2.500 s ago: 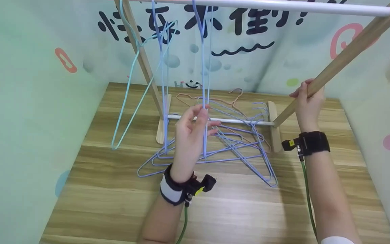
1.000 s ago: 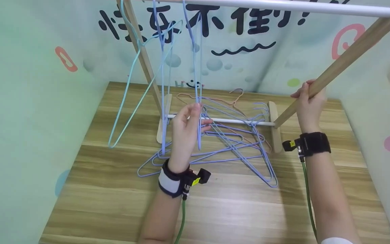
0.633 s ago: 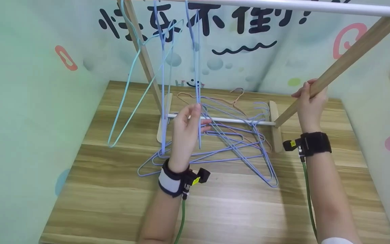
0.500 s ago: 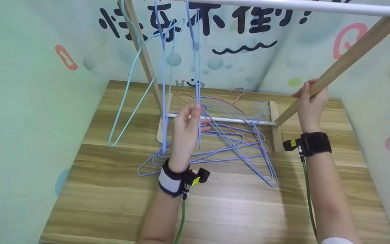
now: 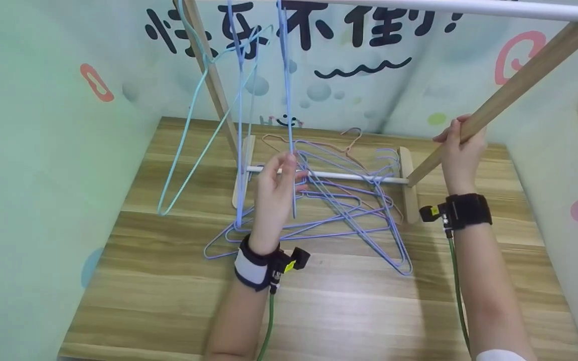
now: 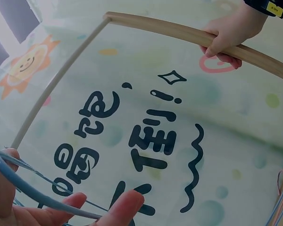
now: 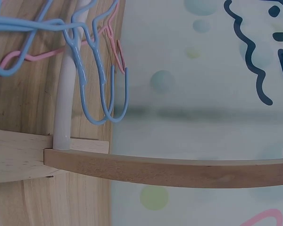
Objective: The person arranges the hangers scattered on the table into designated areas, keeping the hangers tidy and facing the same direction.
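Observation:
My left hand (image 5: pixel 275 195) pinches the lower part of a blue wire hanger (image 5: pixel 287 95) between thumb and fingers. This hanger hangs from the rack's white top rod (image 5: pixel 419 6) and appears almost edge-on; its hook top is out of the head view. In the left wrist view its blue wire (image 6: pixel 42 200) runs across the fingers. Left of it hang another blue hanger (image 5: pixel 240 125) and a light-blue hanger (image 5: pixel 187 128), which is turned at an angle. My right hand (image 5: pixel 462 160) grips the rack's right wooden post (image 5: pixel 520 85), fingers wrapped round it.
Several blue hangers (image 5: pixel 339 217) lie tangled on the wood-grain surface (image 5: pixel 339 311) beneath, over and around the white lower bar (image 5: pixel 344 175). A pink hanger (image 5: pixel 354 138) lies behind them. Printed cloth walls stand at the back and both sides.
My left hand has moved left with the pinched hanger, which has shifted left below the rod and turned more edge-on. My right hand keeps its hold on the post.

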Available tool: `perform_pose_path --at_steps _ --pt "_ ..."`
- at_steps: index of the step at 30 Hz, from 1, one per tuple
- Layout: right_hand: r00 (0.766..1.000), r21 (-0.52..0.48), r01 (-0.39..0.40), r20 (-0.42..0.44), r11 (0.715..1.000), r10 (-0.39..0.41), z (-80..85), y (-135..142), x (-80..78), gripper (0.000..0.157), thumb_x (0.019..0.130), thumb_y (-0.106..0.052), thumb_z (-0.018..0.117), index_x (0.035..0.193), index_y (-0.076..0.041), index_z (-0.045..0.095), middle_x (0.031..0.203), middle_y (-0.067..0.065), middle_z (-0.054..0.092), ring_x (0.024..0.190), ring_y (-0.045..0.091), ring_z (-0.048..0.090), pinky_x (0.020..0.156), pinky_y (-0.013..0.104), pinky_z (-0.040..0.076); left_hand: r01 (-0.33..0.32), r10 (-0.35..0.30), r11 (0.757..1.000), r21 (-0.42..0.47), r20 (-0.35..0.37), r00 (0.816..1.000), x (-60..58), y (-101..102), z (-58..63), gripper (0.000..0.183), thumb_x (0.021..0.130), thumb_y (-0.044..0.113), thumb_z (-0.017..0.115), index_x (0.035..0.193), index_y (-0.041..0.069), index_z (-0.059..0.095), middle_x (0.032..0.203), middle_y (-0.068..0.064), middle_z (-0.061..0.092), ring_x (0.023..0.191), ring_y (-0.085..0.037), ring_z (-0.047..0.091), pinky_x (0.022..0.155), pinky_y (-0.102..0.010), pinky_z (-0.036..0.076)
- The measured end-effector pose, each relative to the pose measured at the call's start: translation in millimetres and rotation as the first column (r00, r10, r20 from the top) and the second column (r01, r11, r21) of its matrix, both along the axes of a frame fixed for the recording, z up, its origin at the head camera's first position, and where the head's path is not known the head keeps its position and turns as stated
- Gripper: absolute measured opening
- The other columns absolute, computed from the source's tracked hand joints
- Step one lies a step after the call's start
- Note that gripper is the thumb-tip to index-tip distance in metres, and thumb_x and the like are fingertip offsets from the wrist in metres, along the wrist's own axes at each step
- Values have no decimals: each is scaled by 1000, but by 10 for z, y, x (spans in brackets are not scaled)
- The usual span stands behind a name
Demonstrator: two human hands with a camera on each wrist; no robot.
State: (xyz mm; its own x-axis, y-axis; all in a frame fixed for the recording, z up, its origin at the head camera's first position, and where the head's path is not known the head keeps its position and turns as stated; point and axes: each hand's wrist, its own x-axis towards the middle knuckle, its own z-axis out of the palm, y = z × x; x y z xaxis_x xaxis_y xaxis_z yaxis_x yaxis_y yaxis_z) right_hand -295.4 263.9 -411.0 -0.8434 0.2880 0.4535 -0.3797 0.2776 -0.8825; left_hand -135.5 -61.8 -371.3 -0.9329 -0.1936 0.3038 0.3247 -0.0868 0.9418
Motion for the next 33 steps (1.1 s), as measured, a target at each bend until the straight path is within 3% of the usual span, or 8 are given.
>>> perform_pose_path --at_steps 8,11,15,20,25,27,29,33 --pt "1000 -17 -10 -24 1000 10 -2 -12 -10 27 90 -32 50 102 -9 47 72 14 55 64 24 60 68 29 47 -2 2 998 -63 8 1000 40 -31 3 43 94 21 48 126 -6 42 114 -19 53 82 -21 62 68 -31 52" --pt "999 -17 -11 -45 1000 11 -9 -11 -15 28 89 -33 51 101 -8 47 71 15 55 63 24 59 67 29 47 -6 9 995 -102 27 1000 63 -44 -1 46 92 18 51 130 -4 39 81 -13 60 63 -15 60 55 -24 49" --pt "999 -18 -1 -38 1000 1 -17 -3 -21 26 90 -32 51 102 -9 47 72 14 55 63 24 59 67 28 48 4 0 993 -120 38 999 92 -55 -1 50 90 17 54 132 -2 35 46 0 34 39 -8 35 35 -22 27" --pt "1000 -33 -3 -17 999 3 5 -10 3 19 91 -24 51 102 -8 48 73 13 54 64 25 59 66 29 49 29 -26 994 -110 28 999 143 -59 -12 53 90 15 53 135 0 31 49 4 33 38 -8 26 34 -21 23" --pt "1000 -37 -3 -13 999 2 107 -78 105 19 91 -23 51 100 -7 48 72 13 54 64 26 59 67 28 48 29 -26 994 -102 31 999 208 -55 -19 62 87 24 54 139 5 27 86 -8 62 73 -17 59 47 -23 44" --pt "1000 -33 -4 -23 999 3 148 -111 149 21 91 -24 51 100 -6 48 72 13 54 64 26 59 67 28 48 39 -36 997 -74 34 999 228 -50 -18 67 85 29 55 140 6 25 110 -13 58 97 -22 57 63 -28 50" --pt "999 -29 -4 -33 1000 3 166 -132 173 22 90 -25 51 100 -6 48 71 13 54 63 25 59 66 28 48 53 -52 997 -47 31 998 242 -44 -19 71 82 32 56 140 7 24 120 -17 51 104 -23 54 76 -33 49" --pt "999 -38 -11 -38 999 9 117 -105 130 23 90 -26 52 100 -6 47 71 13 54 63 26 59 66 28 48 58 -57 998 -35 27 998 268 -31 -16 75 80 34 58 141 9 22 129 -17 41 106 -22 51 78 -35 49"
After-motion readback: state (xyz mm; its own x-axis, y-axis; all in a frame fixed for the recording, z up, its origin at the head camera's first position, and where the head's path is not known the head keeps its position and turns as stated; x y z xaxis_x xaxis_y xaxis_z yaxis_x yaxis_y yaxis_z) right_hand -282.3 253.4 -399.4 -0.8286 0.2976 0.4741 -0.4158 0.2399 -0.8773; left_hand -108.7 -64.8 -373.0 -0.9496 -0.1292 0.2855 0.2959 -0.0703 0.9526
